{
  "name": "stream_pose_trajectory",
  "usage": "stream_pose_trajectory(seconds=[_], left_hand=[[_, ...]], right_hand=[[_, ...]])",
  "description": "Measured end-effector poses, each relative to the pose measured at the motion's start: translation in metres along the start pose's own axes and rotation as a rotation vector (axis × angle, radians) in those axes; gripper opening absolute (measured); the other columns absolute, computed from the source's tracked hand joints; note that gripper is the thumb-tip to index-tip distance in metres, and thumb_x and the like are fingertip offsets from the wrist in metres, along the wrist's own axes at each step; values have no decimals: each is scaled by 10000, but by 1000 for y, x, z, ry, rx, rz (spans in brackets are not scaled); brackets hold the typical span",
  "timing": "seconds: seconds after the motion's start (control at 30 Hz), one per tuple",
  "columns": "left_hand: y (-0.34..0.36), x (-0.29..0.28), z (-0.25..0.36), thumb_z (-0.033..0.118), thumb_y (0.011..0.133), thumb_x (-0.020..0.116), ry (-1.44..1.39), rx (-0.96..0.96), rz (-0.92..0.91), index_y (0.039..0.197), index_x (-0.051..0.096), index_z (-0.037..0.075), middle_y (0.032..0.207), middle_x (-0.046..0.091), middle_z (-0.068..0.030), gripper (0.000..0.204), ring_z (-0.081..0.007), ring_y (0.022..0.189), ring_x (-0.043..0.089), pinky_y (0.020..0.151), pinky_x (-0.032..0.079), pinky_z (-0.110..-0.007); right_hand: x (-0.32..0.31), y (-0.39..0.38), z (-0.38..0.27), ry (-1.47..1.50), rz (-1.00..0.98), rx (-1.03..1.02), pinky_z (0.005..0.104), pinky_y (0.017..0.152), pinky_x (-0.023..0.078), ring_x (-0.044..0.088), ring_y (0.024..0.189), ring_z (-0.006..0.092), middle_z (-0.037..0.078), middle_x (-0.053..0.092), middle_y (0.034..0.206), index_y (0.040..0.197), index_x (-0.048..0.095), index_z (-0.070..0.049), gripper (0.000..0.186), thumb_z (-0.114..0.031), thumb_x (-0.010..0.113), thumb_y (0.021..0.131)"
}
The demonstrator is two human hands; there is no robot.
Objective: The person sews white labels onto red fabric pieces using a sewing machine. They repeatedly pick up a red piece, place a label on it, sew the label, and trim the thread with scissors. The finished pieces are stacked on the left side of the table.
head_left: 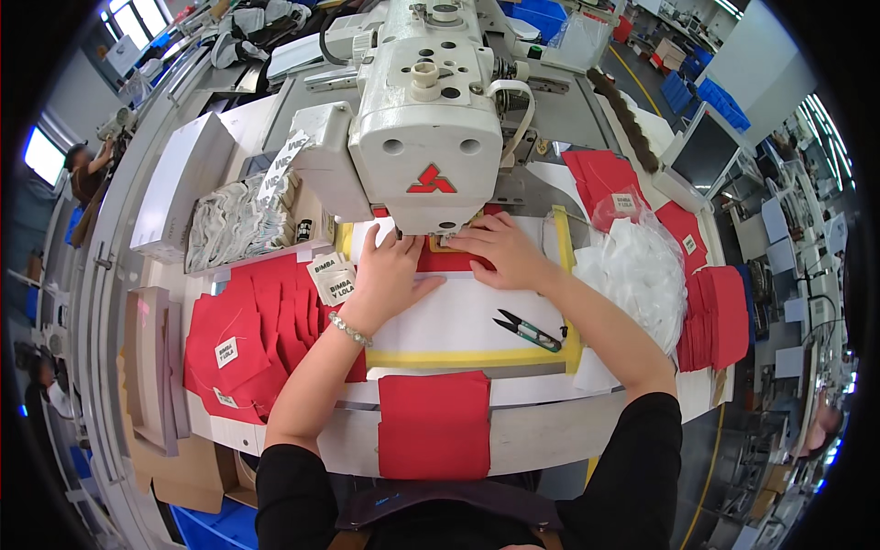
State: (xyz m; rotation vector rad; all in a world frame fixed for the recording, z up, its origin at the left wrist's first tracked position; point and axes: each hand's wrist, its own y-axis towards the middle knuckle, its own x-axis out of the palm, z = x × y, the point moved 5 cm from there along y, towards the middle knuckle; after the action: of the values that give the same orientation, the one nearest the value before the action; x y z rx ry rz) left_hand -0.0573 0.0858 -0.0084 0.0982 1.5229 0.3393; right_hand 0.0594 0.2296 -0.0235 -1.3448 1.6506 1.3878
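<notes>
Under the head of a white industrial sewing machine [426, 147], a red fabric piece [446, 262] lies on a white work plate [431, 328] edged in yellow tape. My left hand [390, 273] rests at the left end of this piece, fingers stretched toward the machine and thumb apart. From the other side my right hand [506, 252] lies over the cloth, its fingers extended beside a small brass-coloured frame under the machine head. The fingertips nearest the needle area are partly hidden. Thread snips [529, 330] with dark green handles lie on the plate, near my right forearm.
Left stand stacked red fabric pieces [240, 335], white labels [332, 279] and a box of bundled labels [240, 220]. A red stack [434, 424] overhangs the front edge. Right are a clear plastic bag [632, 275], more red pieces [711, 316] and a monitor [708, 151].
</notes>
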Motion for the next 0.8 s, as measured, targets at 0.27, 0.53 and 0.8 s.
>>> stream_pose_trajectory(seconds=[0.27,0.53,0.8], left_hand=[[6,7,-7,535,858,607,12,-21,-22,1263,607,-23,1243,649,-102,690,-261,1182,559,1125,270,-524],[1,6,-6,543,853,612,23,-21,51,1225,645,1,1224,659,-103,658,-254,1126,595,1117,251,-509],[2,9,-10,545,841,625,-7,-25,30,1198,656,9,1159,676,-89,645,-249,1124,586,1107,250,-503]], right_hand=[[-3,4,7,-43,47,-24,434,1005,386,538,1100,248,-13,619,1307,1226,636,-156,448,-145,629,778],[-7,0,2,-81,107,-32,423,990,381,556,1073,226,11,656,1238,1141,675,-116,347,-154,648,798],[-13,-17,4,-111,107,-66,415,949,414,587,1004,225,18,668,1212,1135,678,-122,315,-130,638,823]])
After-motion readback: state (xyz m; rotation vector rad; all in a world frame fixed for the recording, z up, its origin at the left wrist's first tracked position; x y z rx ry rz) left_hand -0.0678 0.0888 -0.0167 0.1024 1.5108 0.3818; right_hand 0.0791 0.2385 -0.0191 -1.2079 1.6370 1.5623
